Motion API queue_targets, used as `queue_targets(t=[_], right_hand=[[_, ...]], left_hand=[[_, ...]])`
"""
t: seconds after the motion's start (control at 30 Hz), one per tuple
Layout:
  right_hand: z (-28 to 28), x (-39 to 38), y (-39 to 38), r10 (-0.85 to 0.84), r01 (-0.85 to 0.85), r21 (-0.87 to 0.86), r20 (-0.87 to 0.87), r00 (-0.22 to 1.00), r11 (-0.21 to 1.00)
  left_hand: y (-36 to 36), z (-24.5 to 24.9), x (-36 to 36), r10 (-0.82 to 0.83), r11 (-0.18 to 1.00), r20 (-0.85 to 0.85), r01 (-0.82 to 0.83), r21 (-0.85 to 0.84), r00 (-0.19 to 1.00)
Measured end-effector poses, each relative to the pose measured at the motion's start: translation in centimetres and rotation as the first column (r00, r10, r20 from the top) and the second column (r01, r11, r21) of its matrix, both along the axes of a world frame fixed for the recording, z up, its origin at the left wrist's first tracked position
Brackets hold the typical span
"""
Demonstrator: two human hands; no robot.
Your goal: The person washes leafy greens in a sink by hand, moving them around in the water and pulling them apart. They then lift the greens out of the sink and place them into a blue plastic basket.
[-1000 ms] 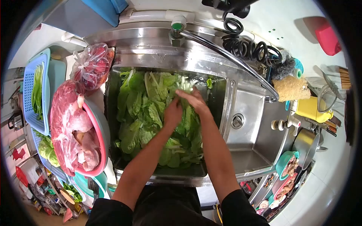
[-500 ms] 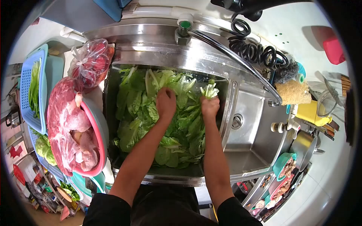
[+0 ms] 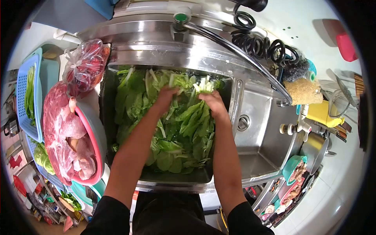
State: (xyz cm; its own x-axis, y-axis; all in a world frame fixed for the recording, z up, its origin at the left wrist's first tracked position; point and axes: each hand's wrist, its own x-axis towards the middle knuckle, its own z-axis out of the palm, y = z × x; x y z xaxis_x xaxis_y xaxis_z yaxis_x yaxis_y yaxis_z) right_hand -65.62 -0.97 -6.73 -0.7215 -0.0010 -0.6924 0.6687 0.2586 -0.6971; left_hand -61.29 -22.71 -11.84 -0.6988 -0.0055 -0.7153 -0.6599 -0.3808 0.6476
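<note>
Steel sink [image 3: 156, 58]: right hand [image 3: 213, 102] clutching leafy greens [image 3: 196, 117]; left hand [image 3: 166, 96] among leaves, can't tell grip. Raw meat [image 3: 58, 125] nine o'clock.

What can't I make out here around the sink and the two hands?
In the head view:
- Left hand: fingertips, hidden among the leafy greens.
- Right hand: palm, turned away.
- Left basin: most of its bottom, covered by greens.
- Plastic bag: exact red contents, obscured by creases and glare.
- Shelf items at lower left: too small and blurred.
</note>
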Motion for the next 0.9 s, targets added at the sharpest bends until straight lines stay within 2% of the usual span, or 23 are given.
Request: queue_targets(t=[0.07, 0.1, 0.2, 0.23, 0.3, 0.33, 0.4, 0.47, 0.5, 0.6, 0.63, 0.67, 0.73, 0.8, 0.87, 0.9], right_hand=[[-0.6, -0.4, -0.5, 0.12, -0.098, 0.235, -0.081, 0.989, 0.967], [-0.2, -1.0, -0.8, 0.162, -0.162, 0.193, 0.016, 0.987, 0.968], [-6.2, -0.3, -1.6, 0.043, -0.042, -0.019, 0.078, 0.996, 0.999], [-6.7, -0.3, -1.9, 0.137, -0.135, -0.037, 0.086, 0.987, 0.99], [-6.9, 0.5, -3.2, -0.044, 0.041, 0.018, 0.154, 0.987, 0.999], [-6.6, 0.8, -3.7, -0.136, 0.129, 0.049, 0.188, 0.973, 0.99], [-5.0, 0.0, -3.3, -0.099, 0.126, -0.117, 0.211, 0.972, 0.985], [-4.6, -0.4, -1.2, -0.028, 0.1, -0.417, 0.176, 0.984, 0.903], [-4.8, -0.2, -0.8, -0.095, 0.218, -0.559, 0.24, 0.966, 0.8], [0.5, 0.2, -3.0, -0.192, 0.197, -0.404, 0.053, 0.98, 0.893], [-0.4, -0.4, -2.5, -0.025, 0.039, -0.464, 0.037, 0.999, 0.885], [-1.4, -0.2, -2.0, -0.009, 0.019, -0.303, 0.032, 0.999, 0.953], [3.2, -0.4, -2.9, 0.016, -0.017, 0.05, 0.026, 1.0, 0.999], [4.6, -0.3, -3.1, 0.12, -0.126, 0.017, 0.184, 0.975, 0.992], [2.2, 0.2, -3.0, 0.241, -0.255, 0.016, 0.276, 0.931, 0.967], [1.6, 0.4, -2.8, 0.209, -0.202, -0.054, 0.206, 0.956, 0.978]], left_hand=[[-1.2, 2.3, 0.1, -0.109, 0.987, -0.027, 0.105, -0.121, 0.994], [-1.4, 3.5, 0.1, -0.214, 0.965, -0.079, 0.197, -0.175, 0.974], [-0.3, 4.5, -0.3, -0.126, 0.915, 0.216, 0.197, -0.352, 0.968], [0.0, 4.1, -0.8, -0.207, 0.926, 0.178, 0.252, -0.283, 0.962], [0.3, 3.6, -1.6, -0.353, 0.92, 0.09, 0.363, -0.148, 0.931], [0.7, 3.7, -1.5, -0.344, 0.92, 0.092, 0.355, -0.164, 0.934], [1.5, 4.3, -1.1, -0.331, 0.918, 0.104, 0.346, -0.193, 0.938], [0.5, 4.7, -1.8, -0.53, 0.833, 0.158, 0.547, -0.084, 0.833], [0.1, 4.7, -2.0, -0.623, 0.771, 0.176, 0.636, -0.024, 0.762], [-0.5, 3.8, -2.3, -0.61, 0.771, 0.202, 0.633, -0.07, 0.766], [-1.2, 2.4, -2.2, -0.555, 0.822, 0.157, 0.567, -0.045, 0.817], [-1.9, 0.5, -1.7, -0.496, 0.866, 0.114, 0.5, -0.013, 0.861], [-1.9, -0.1, -1.4, -0.405, 0.914, 0.09, 0.403, 0.037, 0.91], [-1.5, 2.0, -1.7, -0.34, 0.941, 0.123, 0.335, 0.055, 0.932], [-0.4, 5.5, -2.3, -0.523, 0.851, 0.161, 0.524, 0.037, 0.837], [-0.2, 6.3, -2.4, -0.602, 0.793, 0.183, 0.608, 0.031, 0.777]])
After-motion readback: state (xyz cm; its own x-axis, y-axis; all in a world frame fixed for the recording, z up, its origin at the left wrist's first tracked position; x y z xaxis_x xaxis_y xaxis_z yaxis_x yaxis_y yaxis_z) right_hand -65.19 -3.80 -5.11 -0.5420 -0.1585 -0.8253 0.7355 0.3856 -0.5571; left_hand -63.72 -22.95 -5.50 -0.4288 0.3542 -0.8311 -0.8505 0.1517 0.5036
